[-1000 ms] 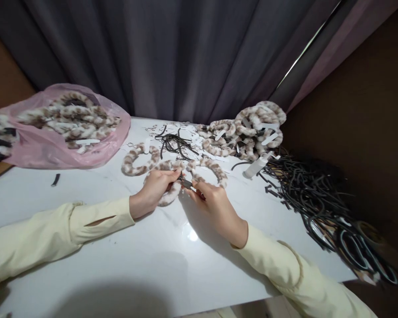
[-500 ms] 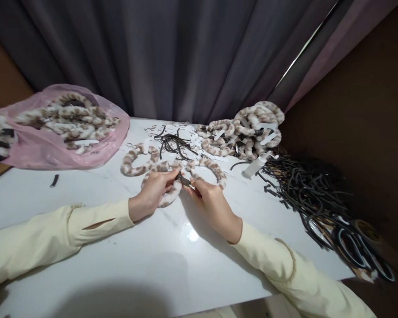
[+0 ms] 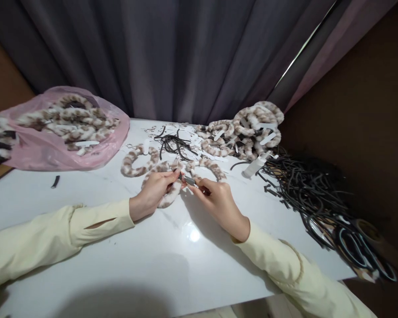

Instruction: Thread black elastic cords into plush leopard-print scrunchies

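Observation:
My left hand [image 3: 152, 192] is closed on a furry brown-and-white ring [image 3: 168, 198], its lower curve hanging under the fingers. A small dark end shows at the fingertips. My right hand [image 3: 217, 196] is closed around a slim grey tool [image 3: 189, 180] that points at my left fingertips; its kind is hard to make out. A second furry ring [image 3: 139, 161] lies beyond my left hand, and another furry loop [image 3: 214, 167] lies just beyond my right hand.
A pink plastic bag [image 3: 106, 154] of furry rings stands at the left. Dark cords [image 3: 175, 145] lie at centre back. More furry rings [image 3: 262, 117] are heaped behind. A clear bottle [image 3: 252, 168] stands by a pile of black cords [image 3: 305, 190] at the right.
My right hand has drawn slightly to the right, and more of the grey tool shows between the hands. My left hand stays nearly in place with the furry ring.

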`<state>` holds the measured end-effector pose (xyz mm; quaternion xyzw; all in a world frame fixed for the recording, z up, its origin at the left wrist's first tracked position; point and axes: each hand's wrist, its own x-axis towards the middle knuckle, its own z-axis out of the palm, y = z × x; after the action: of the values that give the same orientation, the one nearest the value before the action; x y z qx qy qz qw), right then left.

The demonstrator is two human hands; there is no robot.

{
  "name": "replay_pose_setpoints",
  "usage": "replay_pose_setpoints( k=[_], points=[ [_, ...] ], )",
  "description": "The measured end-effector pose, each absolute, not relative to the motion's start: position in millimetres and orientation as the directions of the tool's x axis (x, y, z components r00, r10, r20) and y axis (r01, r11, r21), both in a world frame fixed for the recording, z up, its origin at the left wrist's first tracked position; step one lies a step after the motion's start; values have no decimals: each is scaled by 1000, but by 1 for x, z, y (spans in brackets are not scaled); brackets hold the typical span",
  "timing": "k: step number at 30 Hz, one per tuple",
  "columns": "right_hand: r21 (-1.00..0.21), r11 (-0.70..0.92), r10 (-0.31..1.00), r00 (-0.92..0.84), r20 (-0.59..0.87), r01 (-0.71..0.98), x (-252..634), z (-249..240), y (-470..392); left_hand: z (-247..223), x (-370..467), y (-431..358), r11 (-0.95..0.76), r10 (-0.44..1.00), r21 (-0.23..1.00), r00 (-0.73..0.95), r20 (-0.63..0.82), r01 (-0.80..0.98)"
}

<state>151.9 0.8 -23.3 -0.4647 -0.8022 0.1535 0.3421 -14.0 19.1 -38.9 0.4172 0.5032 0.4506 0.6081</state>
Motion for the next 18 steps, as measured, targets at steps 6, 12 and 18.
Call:
replay_pose_setpoints(
  k=[6,12,18],
  points=[
    [-572,524,851,-355,388,631,153,-24,3,-43,-17,21,242,969,967,71,-236,-75],
    [-572,532,846,-368,386,624,152,-25,2,-44,-18,22,241,968,968,83,-235,-71],
    [-544,522,850,-355,388,656,144,-27,3,-36,-14,17,282,955,947,143,-261,-152]
  ],
)
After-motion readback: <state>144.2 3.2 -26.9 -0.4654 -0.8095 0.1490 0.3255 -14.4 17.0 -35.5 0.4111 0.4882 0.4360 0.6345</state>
